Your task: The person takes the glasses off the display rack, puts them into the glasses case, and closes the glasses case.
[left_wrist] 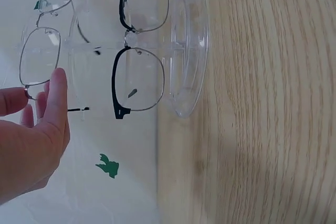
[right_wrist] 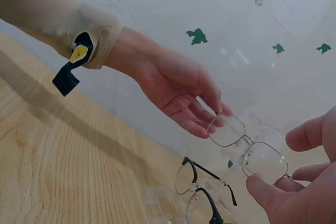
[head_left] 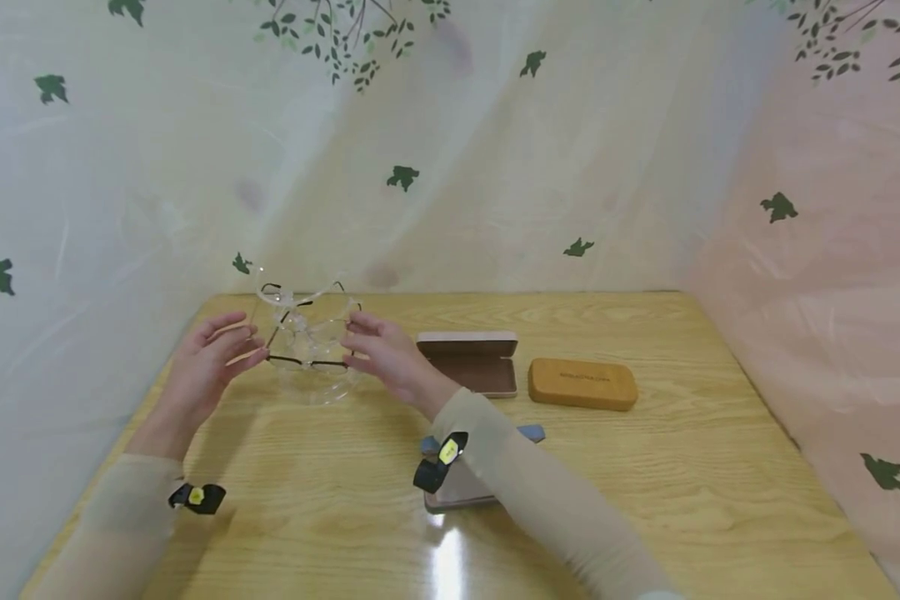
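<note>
A pair of thin metal-rimmed eyeglasses (right_wrist: 248, 139) is held between both hands, in front of a clear display stand (left_wrist: 202, 51). My left hand (head_left: 213, 358) pinches it near the hinge on the left side, as the left wrist view shows. The fingers of my right hand (head_left: 386, 350) grip the opposite side, by the other hinge. Below it, black-browed eyeglasses (left_wrist: 115, 80) rest on the stand, their lenses facing out. The stand is transparent, so its upper part is hard to make out. Parts of the metal rims are faint in the head view.
To the right, an eyeglass case with a brown lining (head_left: 472, 379) stands open beside a closed tan case (head_left: 581, 385). Another case (head_left: 461, 493) lies partly under the right forearm, with blue cloth (head_left: 531, 432) by it. A patterned curtain (head_left: 495, 208) rises behind the wooden table (head_left: 682, 500).
</note>
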The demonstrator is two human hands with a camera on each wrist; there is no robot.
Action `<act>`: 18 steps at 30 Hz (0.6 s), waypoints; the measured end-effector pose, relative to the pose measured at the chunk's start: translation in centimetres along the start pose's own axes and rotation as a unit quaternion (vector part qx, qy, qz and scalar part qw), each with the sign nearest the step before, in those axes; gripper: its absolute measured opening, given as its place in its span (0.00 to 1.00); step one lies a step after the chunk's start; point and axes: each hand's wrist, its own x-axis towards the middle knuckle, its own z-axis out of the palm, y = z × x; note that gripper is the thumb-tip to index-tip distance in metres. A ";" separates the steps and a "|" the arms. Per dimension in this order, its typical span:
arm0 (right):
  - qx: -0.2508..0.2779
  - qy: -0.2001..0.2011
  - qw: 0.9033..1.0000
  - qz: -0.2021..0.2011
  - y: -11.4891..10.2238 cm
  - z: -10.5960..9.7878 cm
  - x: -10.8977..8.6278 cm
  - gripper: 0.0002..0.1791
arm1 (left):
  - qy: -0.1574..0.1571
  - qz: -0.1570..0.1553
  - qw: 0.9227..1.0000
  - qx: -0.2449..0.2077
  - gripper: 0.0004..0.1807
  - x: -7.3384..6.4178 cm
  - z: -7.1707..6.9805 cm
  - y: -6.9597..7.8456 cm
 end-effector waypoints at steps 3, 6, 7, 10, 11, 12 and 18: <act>-0.013 -0.004 1.000 -0.003 -0.2 -0.3 -0.3 0.34 | -0.013 0.004 1.000 -0.007 0.12 -0.2 0.2 0.1; -0.023 -0.008 1.000 -0.008 -0.4 -0.6 -0.7 0.34 | -0.034 0.007 0.999 -0.011 0.12 -0.5 0.3 0.3; -0.027 -0.012 0.999 -0.010 -0.5 -0.8 -0.8 0.34 | -0.046 0.006 0.999 -0.012 0.12 -0.6 0.3 0.3; -0.048 -0.017 0.999 -0.016 -0.8 -1.4 -1.3 0.34 | -0.094 0.000 0.996 -0.011 0.15 -1.2 0.3 0.3; -0.054 -0.019 0.998 -0.019 -1.0 -1.7 -1.4 0.33 | -0.110 -0.004 0.994 -0.011 0.16 -1.3 0.4 0.2; -0.062 -0.022 0.998 -0.021 -1.1 -2.0 -1.5 0.33 | -0.126 -0.008 0.992 -0.011 0.16 -1.5 0.4 0.2; -0.093 -0.039 0.995 -0.024 -1.8 -3.8 -2.4 0.32 | -0.186 -0.022 0.982 -0.022 0.18 -2.7 1.2 -0.1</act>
